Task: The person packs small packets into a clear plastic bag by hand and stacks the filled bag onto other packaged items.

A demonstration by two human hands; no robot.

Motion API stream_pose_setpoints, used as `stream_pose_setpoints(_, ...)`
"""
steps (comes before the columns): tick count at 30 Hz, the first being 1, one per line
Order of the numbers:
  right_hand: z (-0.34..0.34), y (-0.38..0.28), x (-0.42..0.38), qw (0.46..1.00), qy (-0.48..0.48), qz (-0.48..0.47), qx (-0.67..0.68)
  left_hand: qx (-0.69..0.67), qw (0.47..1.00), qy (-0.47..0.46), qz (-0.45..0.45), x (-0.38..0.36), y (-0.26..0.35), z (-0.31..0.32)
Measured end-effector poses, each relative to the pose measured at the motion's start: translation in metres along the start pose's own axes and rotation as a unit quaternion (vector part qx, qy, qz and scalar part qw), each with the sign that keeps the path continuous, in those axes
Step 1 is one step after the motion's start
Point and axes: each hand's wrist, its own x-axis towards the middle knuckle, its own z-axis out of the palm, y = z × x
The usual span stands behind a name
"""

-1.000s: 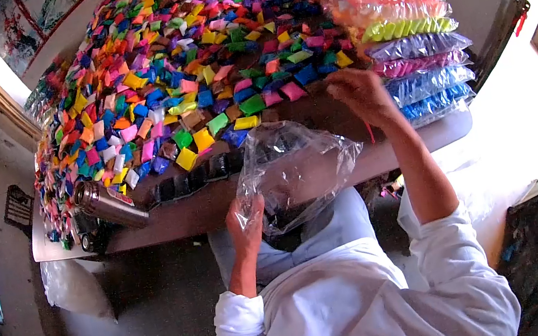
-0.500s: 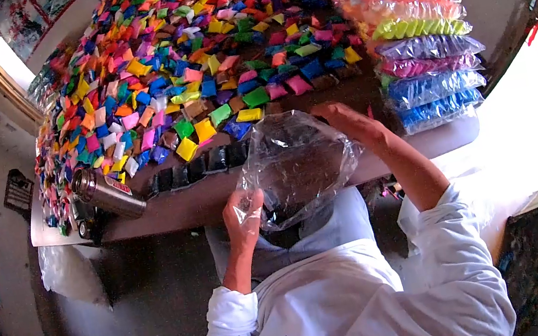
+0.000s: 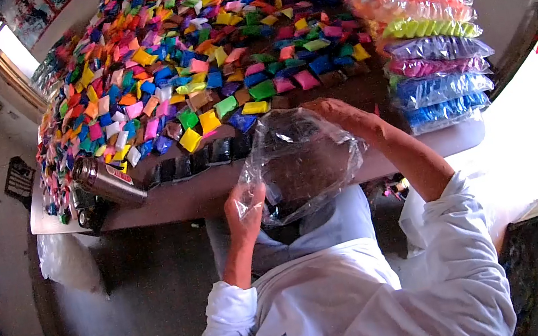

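Note:
A clear plastic bag [image 3: 311, 168] hangs spread over the table's front edge and my lap. My left hand [image 3: 245, 205] is closed on its left side, thumb up. My right hand [image 3: 333, 112] is at the bag's far edge, over the tabletop, with the wrist bent and the fingers pointing left and down. Its fingertips are hidden, so what they hold, if anything, does not show. A row of black packets [image 3: 221, 152] lies along the table's front, its right end seen through the bag. Yellow, green and blue packets [image 3: 210, 121] lie just behind that row.
A large heap of small colourful packets [image 3: 150, 81] covers the table [image 3: 190, 205]. On the right, filled clear bags [image 3: 443, 88] are stacked in a row, sorted by colour. A steel flask [image 3: 108, 181] lies tilted at the left front, beside a dark object [image 3: 90, 214].
The view has shifted slightly, so the table sits a little higher and further right. Both hands keep nearly the same places at the bag; the right fingers have dipped slightly lower.

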Motion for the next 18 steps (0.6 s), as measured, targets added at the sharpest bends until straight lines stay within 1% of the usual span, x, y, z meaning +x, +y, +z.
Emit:
stream_pose_setpoints(1,0.003,0.002,-0.003,1.0,0.0,-0.001,0.001,-0.002,1.0,0.003,0.001,0.0,-0.001,0.001)
stream_pose_setpoints(2,0.005,0.004,-0.009,0.988,0.02,-0.008,0.154,-0.006,1.0,0.007,0.0,0.0,-0.003,0.001)
stream_pose_setpoints(3,0.005,0.001,-0.012,0.973,0.029,-0.009,0.229,-0.006,1.0,0.008,-0.001,0.0,-0.006,0.001)
stream_pose_setpoints(4,0.005,-0.002,-0.015,0.952,0.037,-0.013,0.303,-0.029,0.999,0.0,-0.024,0.001,-0.01,0.002)
stream_pose_setpoints(5,0.004,-0.004,-0.017,0.887,0.018,0.049,0.459,-0.051,0.998,-0.009,-0.046,0.001,-0.012,0.002)
stream_pose_setpoints(6,0.001,-0.007,-0.018,0.792,-0.002,0.107,0.6,-0.052,0.998,-0.008,-0.045,0.001,-0.011,0.002)
stream_pose_setpoints(7,0.002,-0.001,-0.013,0.793,-0.002,0.107,0.599,-0.041,0.999,-0.002,-0.036,0.001,-0.009,0.003)
stream_pose_setpoints(8,0.006,0.009,-0.007,0.898,0.012,0.02,0.438,-0.029,0.999,0.005,-0.028,0.001,-0.008,0.003)
stream_pose_setpoints(9,0.006,0.009,-0.005,0.937,0.014,-0.024,0.349,-0.03,0.999,0.005,-0.027,0.001,-0.01,0.003)
stream_pose_setpoints(10,0.006,0.009,-0.004,0.964,0.025,-0.067,0.256,-0.023,1.0,0.006,-0.01,0.002,-0.013,0.003)
stream_pose_setpoints(11,0.007,0.007,-0.006,0.907,0.039,0.044,0.417,-0.015,1.0,0.007,0.007,0.003,-0.015,0.003)
stream_pose_setpoints(12,0.005,0.002,-0.008,0.812,0.052,0.153,0.56,-0.017,1.0,0.007,0.007,0.002,-0.013,0.003)
stream_pose_setpoints(13,-0.001,0.0,-0.01,0.813,0.051,0.154,0.559,-0.02,1.0,0.009,0.004,0.001,-0.009,0.002)
stream_pose_setpoints(14,-0.011,0.0,-0.014,0.865,0.127,0.184,0.449,-0.023,1.0,0.01,-0.001,0.0,-0.006,0.002)
stream_pose_setpoints(15,-0.018,0.004,-0.018,0.899,0.198,0.209,0.33,-0.025,1.0,0.011,-0.004,-0.001,-0.004,0.002)
stream_pose_setpoints(17,-0.018,0.043,-0.036,0.834,0.247,0.25,0.425,-0.052,0.999,0.009,-0.006,-0.002,-0.003,0.003)
stream_pose_setpoints(18,-0.034,0.034,-0.049,0.821,0.264,0.253,0.438,-0.075,0.997,0.012,0.016,-0.001,-0.003,0.004)
